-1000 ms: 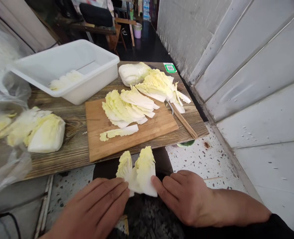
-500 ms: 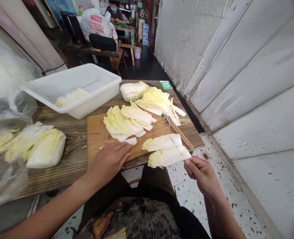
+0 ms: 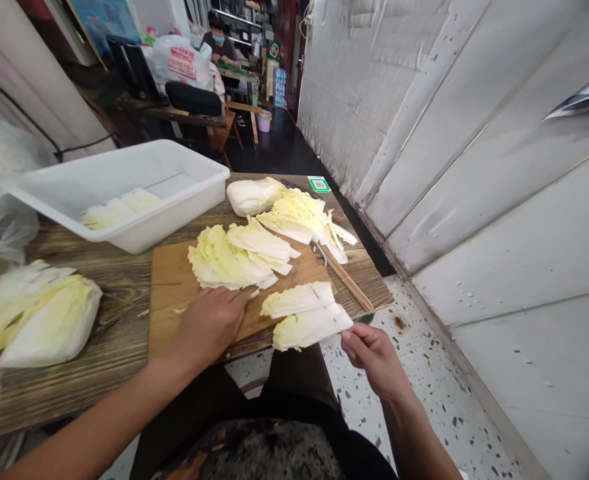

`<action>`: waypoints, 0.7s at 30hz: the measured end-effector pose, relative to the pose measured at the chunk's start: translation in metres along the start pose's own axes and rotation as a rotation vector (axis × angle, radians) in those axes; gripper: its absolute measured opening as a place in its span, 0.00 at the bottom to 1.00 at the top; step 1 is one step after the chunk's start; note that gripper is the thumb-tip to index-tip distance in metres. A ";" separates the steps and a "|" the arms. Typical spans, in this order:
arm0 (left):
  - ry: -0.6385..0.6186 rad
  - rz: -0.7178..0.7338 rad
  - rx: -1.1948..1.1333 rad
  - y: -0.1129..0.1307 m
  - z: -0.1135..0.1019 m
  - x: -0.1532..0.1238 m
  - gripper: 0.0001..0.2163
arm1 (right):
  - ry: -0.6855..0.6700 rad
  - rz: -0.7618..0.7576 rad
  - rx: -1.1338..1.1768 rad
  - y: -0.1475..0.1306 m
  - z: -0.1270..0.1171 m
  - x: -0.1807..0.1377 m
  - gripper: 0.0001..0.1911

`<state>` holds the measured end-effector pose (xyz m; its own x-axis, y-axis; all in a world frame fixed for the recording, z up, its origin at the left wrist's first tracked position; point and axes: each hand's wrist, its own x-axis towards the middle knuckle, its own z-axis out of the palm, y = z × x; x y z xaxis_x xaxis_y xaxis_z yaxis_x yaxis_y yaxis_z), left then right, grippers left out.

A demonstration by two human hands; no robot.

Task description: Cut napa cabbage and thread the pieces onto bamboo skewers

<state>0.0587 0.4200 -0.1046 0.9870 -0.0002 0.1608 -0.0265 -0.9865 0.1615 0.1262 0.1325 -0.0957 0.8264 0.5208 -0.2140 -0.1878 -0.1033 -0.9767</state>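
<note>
My right hand (image 3: 372, 350), off the board's front right corner, pinches the end of a skewer of cabbage leaves (image 3: 312, 323). Two pale leaves hang side by side on it; most of the thin stick is hidden in them. On the wooden cutting board (image 3: 169, 293), my left hand (image 3: 212, 320) lies palm down with its fingers together, closed over a cabbage leaf at the near edge of the leaf pile (image 3: 232, 257). Only a small white stalk end (image 3: 253, 293) shows past the fingertips.
Behind the board lie more loose leaves (image 3: 299, 213) and a cabbage head (image 3: 254, 195). Bare sticks (image 3: 349, 280) rest at the right. A white tub (image 3: 184, 203) holds some leaves. Another cabbage (image 3: 57, 323) sits left, near plastic bags (image 3: 4, 187). A masked person (image 3: 222, 47) sits far back.
The view has shifted, so the table sits further left and lower. My left hand has moved closer to the leaf pile, covering more of the near leaf. My right hand keeps hold of the skewer.
</note>
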 end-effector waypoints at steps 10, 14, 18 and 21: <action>-0.184 -0.557 -1.223 0.008 -0.068 -0.018 0.17 | -0.294 -0.102 -0.264 -0.027 0.022 0.011 0.23; -0.280 -0.611 -1.636 0.010 -0.067 -0.017 0.09 | -0.379 -0.110 -0.253 -0.032 0.029 0.015 0.23; -0.306 -0.626 -1.749 0.009 -0.067 -0.016 0.06 | -0.384 -0.112 -0.254 -0.033 0.030 0.014 0.23; -0.350 -0.607 -1.770 0.011 -0.068 -0.015 0.08 | -0.381 -0.105 -0.251 -0.033 0.030 0.013 0.23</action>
<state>0.0326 0.4203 -0.0389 0.9014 -0.0196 -0.4325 0.4018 0.4094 0.8191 0.1277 0.1681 -0.0655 0.5716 0.8085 -0.1397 0.0596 -0.2108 -0.9757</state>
